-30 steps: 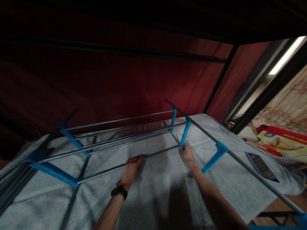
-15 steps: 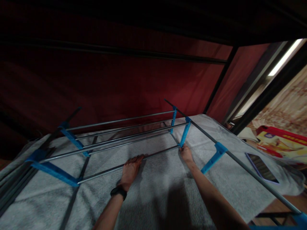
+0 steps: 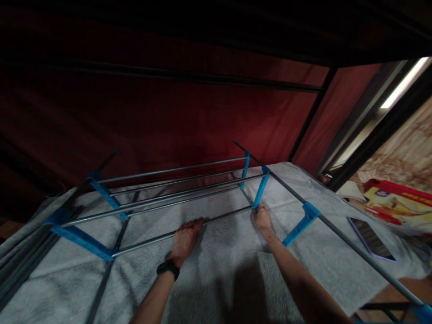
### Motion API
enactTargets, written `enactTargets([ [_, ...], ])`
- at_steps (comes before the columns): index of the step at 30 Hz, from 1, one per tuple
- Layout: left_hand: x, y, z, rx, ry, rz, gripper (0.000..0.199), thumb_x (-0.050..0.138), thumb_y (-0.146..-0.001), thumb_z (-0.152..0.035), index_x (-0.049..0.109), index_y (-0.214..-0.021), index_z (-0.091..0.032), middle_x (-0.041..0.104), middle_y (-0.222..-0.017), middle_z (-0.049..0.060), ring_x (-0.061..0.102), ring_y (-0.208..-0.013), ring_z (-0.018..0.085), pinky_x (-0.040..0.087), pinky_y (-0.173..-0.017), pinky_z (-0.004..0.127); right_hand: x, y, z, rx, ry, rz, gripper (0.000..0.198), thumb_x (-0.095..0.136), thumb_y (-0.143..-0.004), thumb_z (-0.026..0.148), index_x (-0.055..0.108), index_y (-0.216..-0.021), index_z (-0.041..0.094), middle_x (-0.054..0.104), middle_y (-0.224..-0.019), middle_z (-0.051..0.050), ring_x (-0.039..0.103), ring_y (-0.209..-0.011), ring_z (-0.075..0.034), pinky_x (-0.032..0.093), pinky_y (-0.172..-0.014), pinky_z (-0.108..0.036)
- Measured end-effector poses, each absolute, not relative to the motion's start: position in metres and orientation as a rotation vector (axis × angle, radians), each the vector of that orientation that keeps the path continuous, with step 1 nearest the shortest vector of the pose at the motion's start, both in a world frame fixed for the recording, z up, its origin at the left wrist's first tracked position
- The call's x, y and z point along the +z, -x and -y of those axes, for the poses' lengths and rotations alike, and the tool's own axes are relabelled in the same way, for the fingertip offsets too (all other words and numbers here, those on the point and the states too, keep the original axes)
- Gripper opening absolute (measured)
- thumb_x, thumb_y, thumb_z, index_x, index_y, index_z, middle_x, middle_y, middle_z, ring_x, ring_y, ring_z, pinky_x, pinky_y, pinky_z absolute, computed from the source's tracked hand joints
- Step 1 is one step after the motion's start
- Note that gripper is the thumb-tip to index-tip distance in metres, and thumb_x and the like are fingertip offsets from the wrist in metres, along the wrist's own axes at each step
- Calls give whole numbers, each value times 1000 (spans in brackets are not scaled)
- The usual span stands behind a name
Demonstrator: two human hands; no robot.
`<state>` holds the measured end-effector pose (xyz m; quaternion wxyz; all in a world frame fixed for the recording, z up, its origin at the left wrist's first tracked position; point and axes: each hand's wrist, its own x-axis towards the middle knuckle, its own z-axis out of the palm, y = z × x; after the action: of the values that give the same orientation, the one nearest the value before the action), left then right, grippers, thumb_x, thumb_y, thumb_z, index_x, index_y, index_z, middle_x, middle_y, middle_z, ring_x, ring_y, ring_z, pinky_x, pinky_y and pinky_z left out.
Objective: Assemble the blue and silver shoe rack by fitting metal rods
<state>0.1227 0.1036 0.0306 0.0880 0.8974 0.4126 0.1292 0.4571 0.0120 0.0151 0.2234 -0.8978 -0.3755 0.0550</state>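
A rack frame of grey metal tubes and blue plastic brackets lies on a grey blanket (image 3: 216,279). My left hand (image 3: 185,239), with a dark band at the wrist, curls over the near cross rod (image 3: 148,244), close to its middle. At that rod's right end, my right hand (image 3: 262,218) has its fingers closed around the foot of a blue bracket (image 3: 261,191); the fingertips are partly hidden. Another blue bracket (image 3: 300,227) hangs from the long side pole (image 3: 354,247), to the right of my right hand. The rod's left end meets a blue bracket (image 3: 83,243).
Several loose grey tubes (image 3: 29,261) lie at the left edge. On the right are a phone (image 3: 371,238) and a red and yellow box (image 3: 394,202). A dark red curtain (image 3: 189,121) hangs behind, with a black metal bed frame (image 3: 310,110) around it.
My view has shifted slightly, and the rack's left end appears a little farther right. Both hands keep the same places on the rod and the bracket.
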Motion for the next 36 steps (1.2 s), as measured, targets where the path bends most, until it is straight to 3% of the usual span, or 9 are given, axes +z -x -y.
enactTargets([
  [9, 31, -124, -104, 333, -2656, -1257, 44, 45, -99, -18, 61, -138, -30, 68, -134, 6, 65, -119, 23, 49, -103, 39, 22, -447, -10, 127, 2548, 1038, 28, 46, -97, 17, 62, -119, 9, 68, -115, -19, 66, -107, -24, 48, -92, -31],
  [16, 37, -122, -94, 488, -2691, -1258, 44, 45, -99, -24, 57, -141, -27, 66, -134, 8, 58, -124, 26, 42, -109, 44, 28, -444, -5, 118, 2569, 1055, 29, 47, -98, 21, 62, -120, 11, 67, -115, -19, 68, -105, -25, 50, -85, -30],
  [22, 38, -58, -60, 840, -2521, -1752, 42, 40, -100, -26, 60, -136, -19, 62, -131, 14, 56, -115, 28, 43, -104, 44, 30, -450, 3, 134, 2616, 1158, 32, 45, -99, 25, 62, -123, 12, 69, -115, -18, 68, -108, -27, 49, -90, -37],
  [28, 32, 16, -36, 890, -2116, -2421, 42, 41, -97, -26, 57, -134, -12, 54, -138, 20, 49, -127, 34, 40, -106, 49, 6, -472, 4, 131, 2657, 1316, 38, 40, -100, 34, 64, -119, 13, 69, -115, -19, 69, -104, -29, 50, -87, -38],
  [32, 28, 41, -47, 794, -1851, -2606, 53, 41, -94, -22, 45, -142, 2, 57, -131, 28, 53, -125, 37, 42, -103, 49, -3, -477, 5, 148, 2641, 1293, 42, 36, -99, 36, 63, -123, 14, 68, -117, -19, 68, -105, -32, 51, -86, -42],
  [36, 34, 51, -65, 617, -1746, -2568, 44, 40, -94, -20, 57, -130, -2, 63, -116, 26, 60, -112, 36, 45, -93, 46, -1, -479, 8, 182, 2592, 1312, 46, 36, -97, 38, 64, -125, 14, 68, -115, -21, 68, -105, -33, 51, -87, -43],
])
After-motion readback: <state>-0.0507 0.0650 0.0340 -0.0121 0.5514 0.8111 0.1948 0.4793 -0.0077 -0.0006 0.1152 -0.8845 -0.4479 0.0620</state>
